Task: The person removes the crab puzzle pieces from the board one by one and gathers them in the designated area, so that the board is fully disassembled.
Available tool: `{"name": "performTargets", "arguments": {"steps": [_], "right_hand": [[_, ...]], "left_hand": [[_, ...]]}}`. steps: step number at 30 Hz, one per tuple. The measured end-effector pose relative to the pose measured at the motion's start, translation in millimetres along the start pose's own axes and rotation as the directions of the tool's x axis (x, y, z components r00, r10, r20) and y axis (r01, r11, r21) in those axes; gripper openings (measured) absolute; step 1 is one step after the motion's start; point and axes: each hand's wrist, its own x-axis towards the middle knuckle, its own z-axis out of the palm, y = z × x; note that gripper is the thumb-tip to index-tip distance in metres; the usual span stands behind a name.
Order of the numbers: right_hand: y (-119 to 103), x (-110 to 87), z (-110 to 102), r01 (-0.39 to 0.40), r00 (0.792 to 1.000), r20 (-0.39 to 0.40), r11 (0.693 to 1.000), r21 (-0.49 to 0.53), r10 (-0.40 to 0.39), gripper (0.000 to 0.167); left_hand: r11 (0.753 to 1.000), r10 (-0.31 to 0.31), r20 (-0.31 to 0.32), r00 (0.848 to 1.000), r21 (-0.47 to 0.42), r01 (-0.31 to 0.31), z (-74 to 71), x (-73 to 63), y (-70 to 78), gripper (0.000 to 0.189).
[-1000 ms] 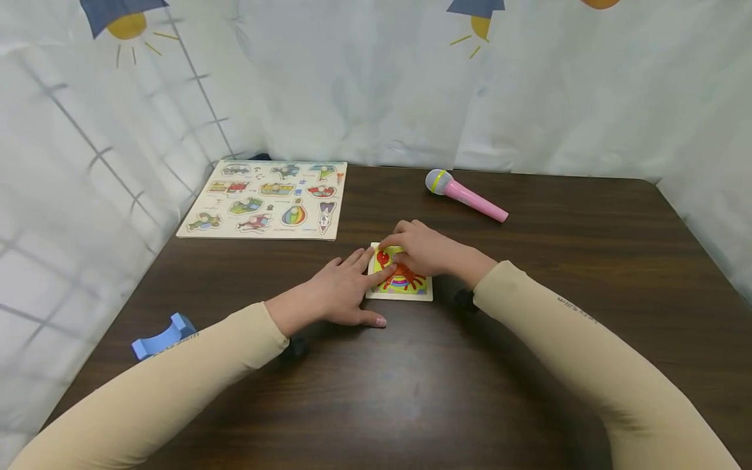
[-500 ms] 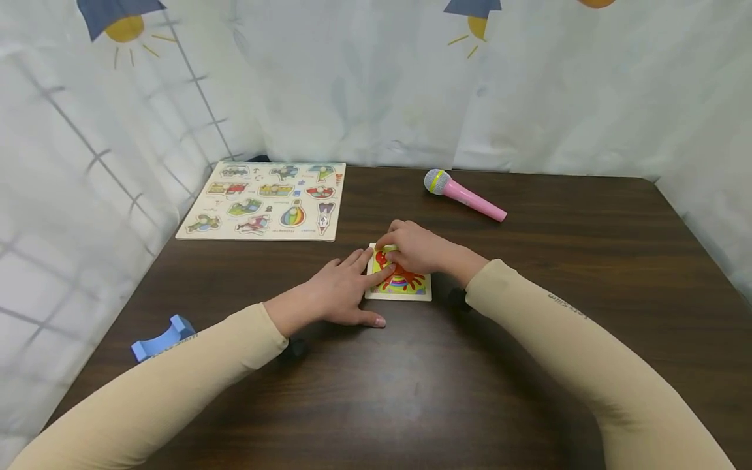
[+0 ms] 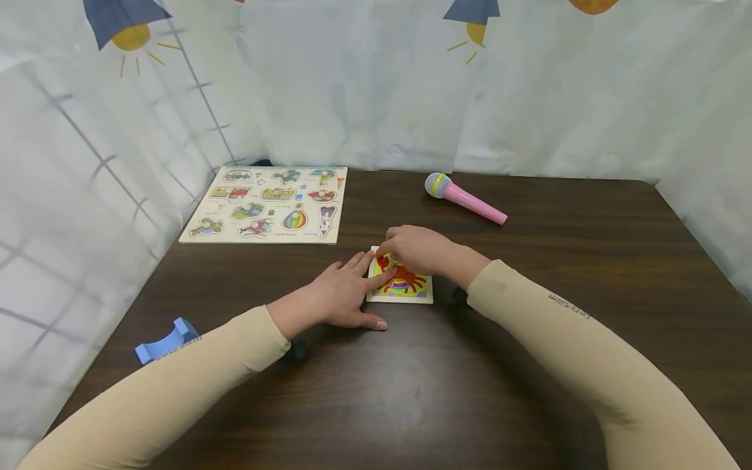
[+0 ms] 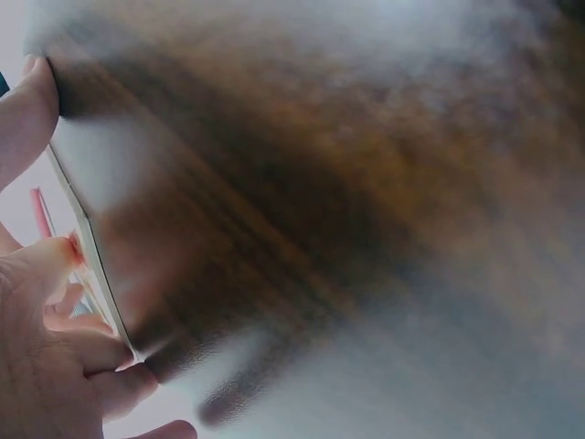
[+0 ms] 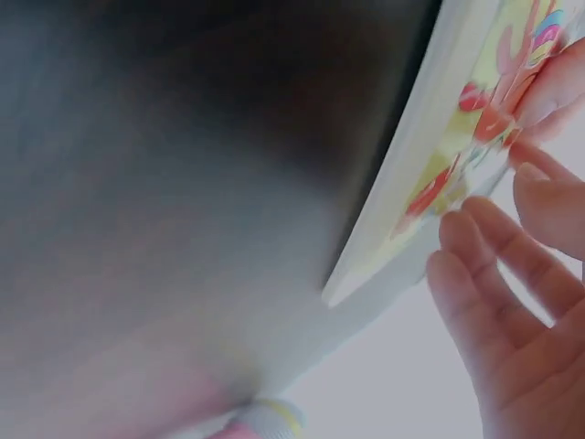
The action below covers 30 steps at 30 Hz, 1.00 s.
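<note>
A small square crab puzzle (image 3: 405, 287) with a pale border lies mid-table, a red crab on yellow. My left hand (image 3: 341, 290) lies spread over its left side, index finger straight across the crab and thumb on the table. In the left wrist view, the left hand's fingers (image 4: 73, 366) rest along the board's edge. My right hand (image 3: 423, 250) bends over the upper part, thumb and index finger pinching a puzzle piece near the top left corner; the fingers hide most of that piece. The right wrist view shows the right hand (image 5: 512, 283) beside the puzzle's pale edge (image 5: 402, 192).
A peg puzzle board (image 3: 267, 205) with vehicle pictures lies at the back left. A pink toy microphone (image 3: 470, 201) is at the back, right of centre. One blue curved block (image 3: 167, 341) sits by my left sleeve. White patterned curtains (image 3: 376, 85) hang around the dark table.
My right hand has shifted slightly left over the top of the crab puzzle, its thumb and index finger now nearer the corner. The left hand stays in place. The head view tilts slightly.
</note>
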Motion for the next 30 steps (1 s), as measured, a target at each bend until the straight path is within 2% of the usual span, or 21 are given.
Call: {"name": "performTargets", "arguments": {"steps": [2, 4, 9, 12, 14, 20, 23, 26, 30], "right_hand": [[-1.5, -2.1, -1.5, 0.040, 0.999, 0.015, 0.995, -0.094, -0.039, 0.044], [-2.8, -4.3, -2.4, 0.100, 0.995, 0.014, 0.973, -0.208, -0.099, 0.045], [-4.1, -7.9, -3.6, 0.187, 0.973, -0.029, 0.858, -0.479, -0.228, 0.040], [-3.9, -7.6, -3.0, 0.188, 0.969, -0.036, 0.820, -0.540, -0.246, 0.041], [-3.8, -6.7, -1.5, 0.188, 0.969, -0.031, 0.811, -0.555, -0.245, 0.042], [-2.2, -3.0, 3.8, 0.178, 0.971, -0.039, 0.820, -0.544, -0.236, 0.040], [-0.7, -1.2, 4.9, 0.178, 0.970, -0.052, 0.835, -0.521, -0.239, 0.039], [2.4, -0.3, 5.5, 0.162, 0.978, -0.047, 0.887, -0.432, -0.201, 0.043], [5.9, 0.0, 5.5, 0.052, 0.998, -0.023, 0.977, -0.207, -0.058, 0.053]], "left_hand": [[1.000, 0.001, -0.001, 1.000, 0.006, -0.001, -0.1, 0.1, 0.4, 0.096], [1.000, 0.000, -0.003, 1.000, 0.014, 0.000, -0.1, 0.0, 0.7, 0.096], [1.000, -0.004, -0.007, 1.000, 0.024, 0.004, -0.8, -0.4, 1.6, 0.096], [1.000, -0.005, -0.008, 1.000, 0.021, 0.005, -0.7, -0.6, 1.8, 0.096], [1.000, -0.003, -0.006, 1.000, 0.018, 0.004, -0.2, -0.5, 1.9, 0.096], [1.000, 0.000, -0.012, 1.000, 0.016, 0.000, 1.6, -0.1, 1.9, 0.097], [1.000, 0.000, -0.010, 1.000, 0.017, 0.001, 1.3, -0.7, 1.8, 0.097], [1.000, 0.001, -0.010, 1.000, 0.016, -0.001, 0.8, -0.7, 1.7, 0.097], [1.000, -0.001, -0.007, 1.000, 0.013, 0.001, 0.3, -0.8, 1.1, 0.098]]}}
